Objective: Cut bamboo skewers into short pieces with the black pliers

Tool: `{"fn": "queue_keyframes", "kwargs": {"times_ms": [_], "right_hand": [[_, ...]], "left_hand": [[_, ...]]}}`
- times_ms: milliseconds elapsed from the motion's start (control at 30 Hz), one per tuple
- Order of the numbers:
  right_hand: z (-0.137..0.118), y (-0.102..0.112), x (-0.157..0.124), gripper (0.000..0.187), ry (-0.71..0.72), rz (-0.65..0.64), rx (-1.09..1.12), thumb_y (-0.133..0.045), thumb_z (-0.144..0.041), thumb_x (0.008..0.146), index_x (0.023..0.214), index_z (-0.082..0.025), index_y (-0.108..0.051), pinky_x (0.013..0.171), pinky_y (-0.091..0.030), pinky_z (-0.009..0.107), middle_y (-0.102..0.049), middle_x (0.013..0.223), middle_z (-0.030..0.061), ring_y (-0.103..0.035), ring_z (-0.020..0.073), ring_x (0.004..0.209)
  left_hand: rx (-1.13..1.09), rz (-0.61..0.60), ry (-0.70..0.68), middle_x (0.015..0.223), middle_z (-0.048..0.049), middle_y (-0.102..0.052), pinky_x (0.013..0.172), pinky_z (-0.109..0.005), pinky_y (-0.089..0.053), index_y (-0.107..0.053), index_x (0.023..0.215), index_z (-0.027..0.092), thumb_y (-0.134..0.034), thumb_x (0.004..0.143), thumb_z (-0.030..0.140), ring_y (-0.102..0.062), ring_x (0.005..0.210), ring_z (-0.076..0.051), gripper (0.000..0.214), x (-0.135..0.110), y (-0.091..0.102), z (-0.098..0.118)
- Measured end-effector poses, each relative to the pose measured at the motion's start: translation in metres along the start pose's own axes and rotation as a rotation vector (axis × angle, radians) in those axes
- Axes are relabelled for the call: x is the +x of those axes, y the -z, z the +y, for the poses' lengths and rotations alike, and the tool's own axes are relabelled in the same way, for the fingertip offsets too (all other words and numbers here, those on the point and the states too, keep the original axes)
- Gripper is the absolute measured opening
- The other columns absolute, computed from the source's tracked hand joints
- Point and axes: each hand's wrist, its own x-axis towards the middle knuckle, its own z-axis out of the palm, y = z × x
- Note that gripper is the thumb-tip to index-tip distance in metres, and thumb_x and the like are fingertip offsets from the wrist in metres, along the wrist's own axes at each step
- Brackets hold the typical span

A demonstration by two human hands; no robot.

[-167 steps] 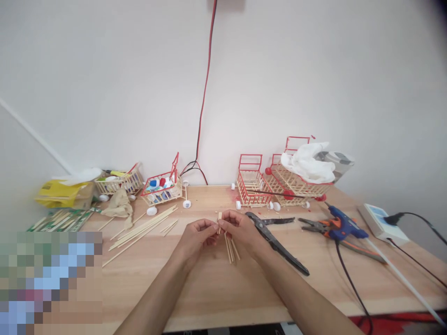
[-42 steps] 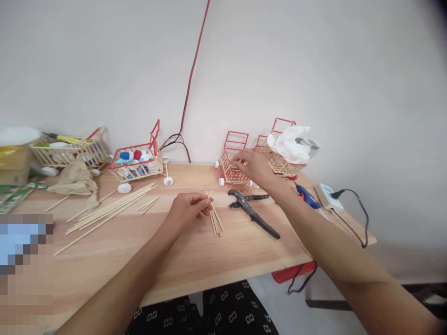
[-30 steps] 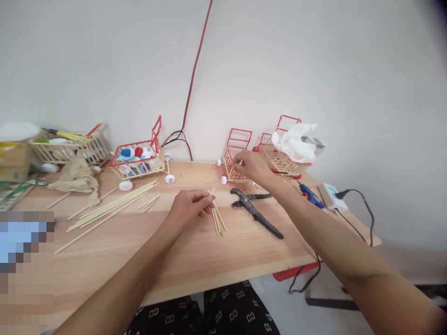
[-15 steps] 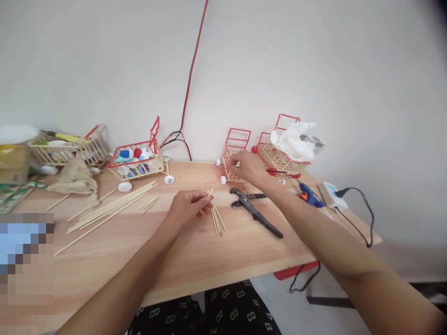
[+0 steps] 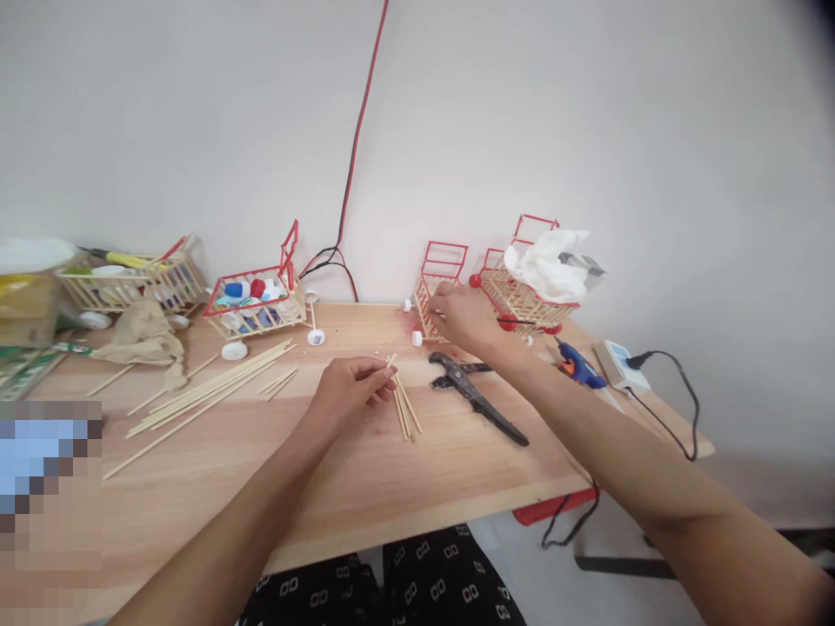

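Several short wooden sticks (image 5: pixel 405 409) are pinched near their upper ends by my left hand (image 5: pixel 356 382); their lower ends fan out toward the tabletop. My right hand (image 5: pixel 463 315) is at a small stick-built cart (image 5: pixel 444 261) with a red frame and white wheels. Its fingers are curled over the cart's basket and cover part of it; whatever lies between the fingertips is hidden. Just below the right hand lies a dark pair of cutters (image 5: pixel 479 400) on the table. Left of my left hand are a few short sticks (image 5: pixel 278 382) and a bundle of long sticks (image 5: pixel 215 387).
A cart of bottle caps (image 5: pixel 254 304) and another loaded cart (image 5: pixel 136 283) stand at the left, near crumpled brown paper (image 5: pixel 143 335). At the right are a cart with white plastic (image 5: pixel 554 265), a blue glue gun (image 5: pixel 580 365) and a power strip (image 5: pixel 619 365) with a cord.
The fingers of my right hand have shifted slightly at the small cart. My left hand holds the sticks in nearly the same place.
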Motion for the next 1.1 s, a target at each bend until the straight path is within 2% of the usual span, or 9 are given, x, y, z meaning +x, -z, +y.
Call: {"fn": "queue_keyframes", "kwargs": {"times_ms": [367,567,700,933,1033,1100], "right_hand": [[0.008,0.002,-0.021,0.03,0.191,0.058,-0.067,-0.038,-0.025,0.092,0.093,-0.016,-0.067,0.075,-0.032,0.033,-0.059,0.102,0.0125,-0.049,0.0234,0.091],[0.008,-0.002,-0.029,0.028,0.21,0.097,-0.073,-0.041,-0.026,0.092,0.097,-0.015,-0.066,0.081,-0.031,0.035,-0.059,0.102,0.0141,-0.048,0.025,0.096],[0.012,-0.008,-0.028,0.023,0.215,0.111,-0.044,-0.045,-0.021,0.09,0.092,-0.015,-0.067,0.08,-0.031,0.034,-0.059,0.104,0.0129,-0.049,0.0237,0.095],[0.01,-0.028,-0.02,0.017,0.201,0.215,0.067,-0.048,-0.017,0.087,0.088,-0.015,-0.065,0.081,-0.033,0.035,-0.061,0.1,0.0117,-0.05,0.0235,0.093],[0.008,-0.024,-0.019,0.016,0.16,0.296,0.205,-0.048,-0.018,0.087,0.084,-0.015,-0.063,0.082,-0.034,0.035,-0.062,0.098,0.0113,-0.051,0.0234,0.093],[0.007,-0.014,-0.021,0.014,0.109,0.346,0.418,-0.049,-0.02,0.087,0.083,-0.016,-0.062,0.08,-0.036,0.034,-0.062,0.095,0.0095,-0.052,0.0217,0.091]], "left_hand": [[0.005,-0.01,0.001,0.071,-0.0054,-0.069,0.052,-0.02,-0.049,-0.07,0.075,0.013,-0.062,0.074,0.04,-0.063,0.061,-0.013,0.028,0.002,0.0,-0.004],[0.013,-0.009,0.012,0.07,-0.0056,-0.069,0.052,-0.021,-0.049,-0.07,0.075,0.014,-0.063,0.073,0.04,-0.063,0.062,-0.014,0.027,0.001,0.0,-0.002],[0.007,-0.006,0.016,0.07,-0.0051,-0.069,0.051,-0.02,-0.048,-0.07,0.076,0.014,-0.063,0.073,0.039,-0.063,0.061,-0.014,0.026,0.002,0.0,-0.004],[-0.016,0.0,0.007,0.069,-0.0049,-0.069,0.05,-0.021,-0.048,-0.071,0.079,0.014,-0.063,0.073,0.037,-0.063,0.06,-0.014,0.026,0.002,0.0,-0.005],[-0.027,0.017,-0.002,0.073,-0.006,-0.071,0.051,-0.021,-0.048,-0.072,0.081,0.014,-0.063,0.073,0.037,-0.064,0.064,-0.015,0.026,0.003,0.002,-0.005],[-0.047,0.042,-0.025,0.079,-0.0074,-0.072,0.054,-0.022,-0.049,-0.072,0.084,0.015,-0.062,0.074,0.039,-0.066,0.07,-0.017,0.028,0.003,0.003,-0.004]]}}
